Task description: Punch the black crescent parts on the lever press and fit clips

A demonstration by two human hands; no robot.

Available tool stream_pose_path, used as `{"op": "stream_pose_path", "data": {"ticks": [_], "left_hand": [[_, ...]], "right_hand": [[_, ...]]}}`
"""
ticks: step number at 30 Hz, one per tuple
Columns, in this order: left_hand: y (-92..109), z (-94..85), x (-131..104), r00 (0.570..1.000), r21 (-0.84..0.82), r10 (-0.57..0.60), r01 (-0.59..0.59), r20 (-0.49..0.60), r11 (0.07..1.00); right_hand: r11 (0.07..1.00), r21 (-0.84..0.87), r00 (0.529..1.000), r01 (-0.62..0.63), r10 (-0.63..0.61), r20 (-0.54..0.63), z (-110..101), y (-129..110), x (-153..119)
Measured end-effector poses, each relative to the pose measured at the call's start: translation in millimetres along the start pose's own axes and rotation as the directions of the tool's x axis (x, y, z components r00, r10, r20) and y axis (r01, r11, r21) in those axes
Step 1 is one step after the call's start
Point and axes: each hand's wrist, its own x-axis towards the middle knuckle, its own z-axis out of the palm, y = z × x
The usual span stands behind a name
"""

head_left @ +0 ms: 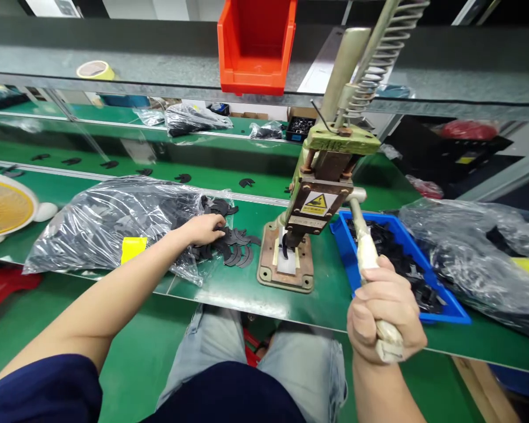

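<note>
My right hand [385, 308] is wrapped round the tape-covered lever handle [367, 249] of a green hand press [317, 176]. Under the press's ram, a black curved piece [285, 247] stands on the metal plate of the base [286, 282]. To the left, my left hand [206, 229] rests at the mouth of a clear plastic bag, its fingers curled down onto a loose pile of flat black crescent-shaped pieces [235, 249]. The fingertips pinch at one of these pieces, partly hidden by the hand.
The clear bag [114, 223] full of black pieces lies left of the press. A blue tray [401, 258] of black parts sits to the right, beside another bag [476, 252]. Several black pieces line the green strip behind. An orange bin [258, 82] and tape roll [96, 70] occupy the shelf.
</note>
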Motion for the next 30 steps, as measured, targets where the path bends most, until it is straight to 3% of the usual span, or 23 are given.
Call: {"op": "stream_pose_path", "data": {"ticks": [8, 14, 17, 21, 24, 26, 30], "left_hand": [[25.4, 33.7, 27.6, 0.997, 0.118, 0.073, -0.076, 0.03, 0.99], [28.5, 31.6, 39.5, 0.983, -0.001, 0.172, -0.172, 0.065, 0.985], [33.0, 21.3, 35.3, 0.974, -0.083, 0.21, -0.203, 0.089, 0.976], [43.2, 10.9, 20.6, 0.97, -0.195, 0.243, -0.239, -0.007, 0.951], [50.8, 16.2, 11.5, 0.978, -0.468, 0.206, -0.168, 0.029, 0.868], [56.0, 25.5, 8.5, 0.979, -0.554, 0.204, -0.169, 0.003, 0.816], [69.0, 45.1, 6.7, 0.962, -0.394, 0.244, -0.274, -0.126, 0.877]], "right_hand": [[1.0, -0.022, 1.0, 0.007, -0.007, 0.006, -0.6, 0.0, 1.3], [1.0, -0.024, 1.0, -0.004, 0.004, 0.002, -1.4, 0.4, -0.6], [1.0, -0.017, 1.0, -0.004, 0.005, 0.011, -1.7, -0.3, -0.7], [1.0, -0.024, 1.0, -0.011, 0.012, 0.016, -2.3, -0.8, -0.6], [1.0, -0.02, 1.0, -0.001, 0.002, 0.027, -3.3, 0.4, -1.7], [1.0, -0.021, 1.0, -0.005, 0.005, 0.028, -4.0, 1.1, -2.7], [0.999, -0.032, 0.999, -0.021, 0.022, 0.025, -4.4, 0.4, -3.7]]}}
